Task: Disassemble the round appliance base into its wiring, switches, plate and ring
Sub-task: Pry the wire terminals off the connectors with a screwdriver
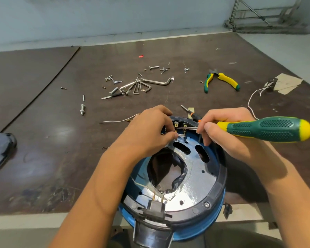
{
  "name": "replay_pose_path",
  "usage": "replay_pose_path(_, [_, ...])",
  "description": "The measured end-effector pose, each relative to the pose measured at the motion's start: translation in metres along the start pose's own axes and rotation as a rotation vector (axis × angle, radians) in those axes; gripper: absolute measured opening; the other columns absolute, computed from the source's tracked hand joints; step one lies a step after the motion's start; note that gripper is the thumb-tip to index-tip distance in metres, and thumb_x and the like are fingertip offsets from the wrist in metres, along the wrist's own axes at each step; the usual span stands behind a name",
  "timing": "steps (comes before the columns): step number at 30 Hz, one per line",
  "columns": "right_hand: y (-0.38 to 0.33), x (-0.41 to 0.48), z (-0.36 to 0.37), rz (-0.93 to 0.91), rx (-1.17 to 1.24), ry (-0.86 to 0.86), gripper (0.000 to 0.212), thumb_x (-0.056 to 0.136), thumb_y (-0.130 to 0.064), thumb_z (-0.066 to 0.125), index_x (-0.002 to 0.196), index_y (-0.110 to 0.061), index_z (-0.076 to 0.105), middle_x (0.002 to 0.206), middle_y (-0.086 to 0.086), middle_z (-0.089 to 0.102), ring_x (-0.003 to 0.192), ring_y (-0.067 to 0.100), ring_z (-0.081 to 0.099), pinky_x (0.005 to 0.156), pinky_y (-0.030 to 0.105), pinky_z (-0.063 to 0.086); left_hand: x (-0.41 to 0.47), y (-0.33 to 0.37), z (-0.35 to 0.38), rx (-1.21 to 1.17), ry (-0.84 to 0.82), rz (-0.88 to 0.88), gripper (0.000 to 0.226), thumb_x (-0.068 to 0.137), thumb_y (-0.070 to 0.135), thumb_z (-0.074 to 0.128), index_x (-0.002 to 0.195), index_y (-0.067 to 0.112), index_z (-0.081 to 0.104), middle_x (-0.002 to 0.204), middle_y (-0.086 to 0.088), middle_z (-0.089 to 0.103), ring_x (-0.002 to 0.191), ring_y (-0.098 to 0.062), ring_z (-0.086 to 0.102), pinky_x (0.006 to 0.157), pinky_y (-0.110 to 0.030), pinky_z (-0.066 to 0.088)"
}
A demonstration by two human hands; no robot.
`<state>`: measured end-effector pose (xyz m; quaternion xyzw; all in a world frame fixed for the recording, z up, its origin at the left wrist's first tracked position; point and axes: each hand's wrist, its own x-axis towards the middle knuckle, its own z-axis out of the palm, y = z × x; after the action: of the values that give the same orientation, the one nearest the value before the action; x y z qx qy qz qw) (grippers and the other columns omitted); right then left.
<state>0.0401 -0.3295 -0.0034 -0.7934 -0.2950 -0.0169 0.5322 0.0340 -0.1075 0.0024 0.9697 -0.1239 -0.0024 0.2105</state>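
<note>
- Two hands meet at the far rim of the round base (200,181), which sits at the near edge of the table (52,158).
- The left hand (147,129) pinches a small wire end (179,136) just below the switches (180,124).
- The right hand (227,135) grips a screwdriver (268,128), its shaft reaching the switches.

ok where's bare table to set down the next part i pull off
Best is the wide bare stretch of table between the black cover and your left hand. The far strip beyond the red scrap is free too. Crowded: screws and hex keys ahead of the base, pliers and white wire to the right.
</note>
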Motion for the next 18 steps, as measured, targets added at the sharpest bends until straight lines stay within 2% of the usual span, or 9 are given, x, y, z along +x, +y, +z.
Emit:
replay_pose_path(3, [-0.003, 0.003, 0.004, 0.014, -0.011, 0.026, 0.023, 0.087, -0.012, 0.054, 0.072, -0.014, 0.071, 0.058, 0.007, 0.066, 0.053, 0.009, 0.059, 0.056, 0.016, 0.045, -0.001, -0.001, 0.001, 0.002, -0.001, 0.019, 0.012, 0.092, 0.038, 0.07, 0.091, 0.029, 0.077, 0.138, 0.011, 0.052, 0.124, -0.013, 0.052, 0.103, -0.048, 0.045])
replay_pose_path(7, [-0.004, 0.016, 0.015, 0.092, 0.092, 0.135, 0.023, 0.078, -0.014, 0.054, 0.061, -0.007, 0.067, 0.045, 0.012, 0.057, 0.042, 0.013, 0.047, 0.046, 0.014, 0.035, -0.001, -0.002, 0.002, 0.02, 0.015, 0.062, 0.007, 0.092, 0.032, 0.07, 0.088, 0.029, 0.075, 0.134, 0.01, 0.053, 0.119, -0.013, 0.054, 0.1, -0.047, 0.047])
replay_pose_path(14, [-0.004, 0.029, 0.019, 0.161, 0.173, 0.279, 0.025, 0.072, -0.014, 0.051, 0.051, -0.01, 0.063, 0.038, 0.009, 0.048, 0.037, 0.019, 0.041, 0.043, 0.017, 0.034, -0.002, -0.005, 0.0, -0.029, 0.014, 0.086, 0.006, 0.091, 0.031, 0.071, 0.087, 0.029, 0.076, 0.135, 0.01, 0.054, 0.118, -0.013, 0.054, 0.098, -0.048, 0.048])
replay_pose_path(16, [-0.004, 0.03, 0.021, 0.196, 0.197, 0.307, 0.026, 0.072, -0.014, 0.05, 0.049, -0.013, 0.062, 0.038, 0.007, 0.046, 0.038, 0.02, 0.038, 0.052, 0.021, 0.04, -0.002, -0.006, -0.001, -0.036, -0.011, 0.093, 0.006, 0.091, 0.031, 0.071, 0.085, 0.033, 0.074, 0.138, 0.012, 0.053, 0.121, -0.013, 0.052, 0.1, -0.049, 0.046])
replay_pose_path(18, [-0.005, 0.03, 0.023, 0.238, 0.258, 0.34, 0.026, 0.071, -0.012, 0.05, 0.048, -0.015, 0.061, 0.038, 0.005, 0.043, 0.04, 0.021, 0.035, 0.065, 0.038, 0.043, -0.003, -0.006, -0.003, -0.026, -0.061, 0.104, 0.01, 0.091, 0.033, 0.072, 0.083, 0.039, 0.07, 0.144, 0.016, 0.048, 0.128, -0.012, 0.045, 0.103, -0.052, 0.042])
